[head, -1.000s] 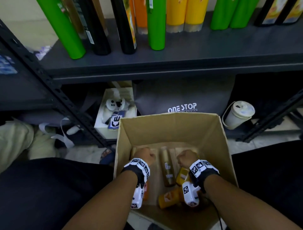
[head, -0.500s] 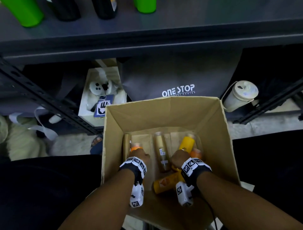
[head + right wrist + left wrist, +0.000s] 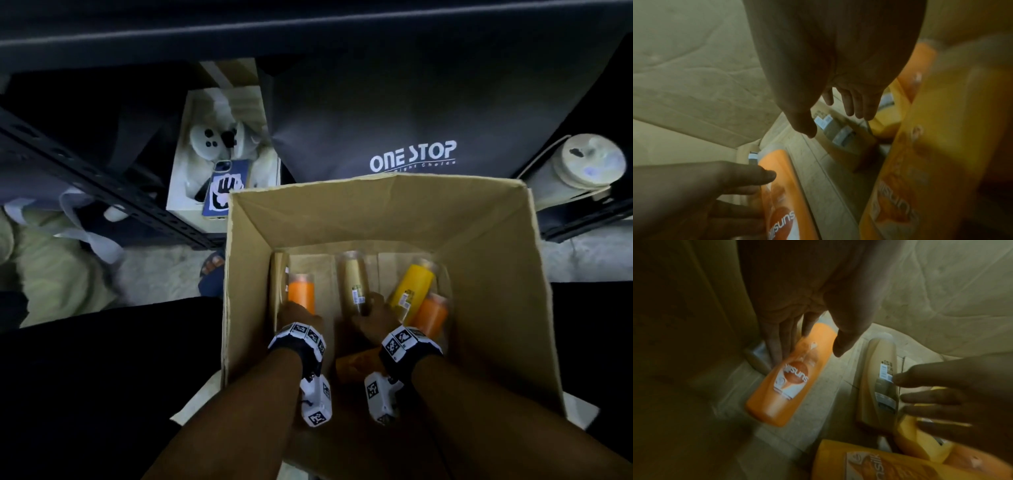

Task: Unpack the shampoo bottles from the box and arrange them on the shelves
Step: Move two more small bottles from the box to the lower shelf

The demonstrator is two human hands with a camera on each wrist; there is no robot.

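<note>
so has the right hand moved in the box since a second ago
Yes: the right hand shifted left across the box floor, from beside the tan bottle onto its near end.

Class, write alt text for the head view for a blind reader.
Two hands reach into a cardboard box: the left hand at an orange bottle, the right hand over a tan bottle. A yellow bottle and a second orange bottle lie nearby.

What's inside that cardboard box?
Lying inside the box: left orange bottle, tan bottle, yellow bottle, right orange bottle. The left hand and right hand reach in; wrists hide most of another bottle and the near floor.
</note>
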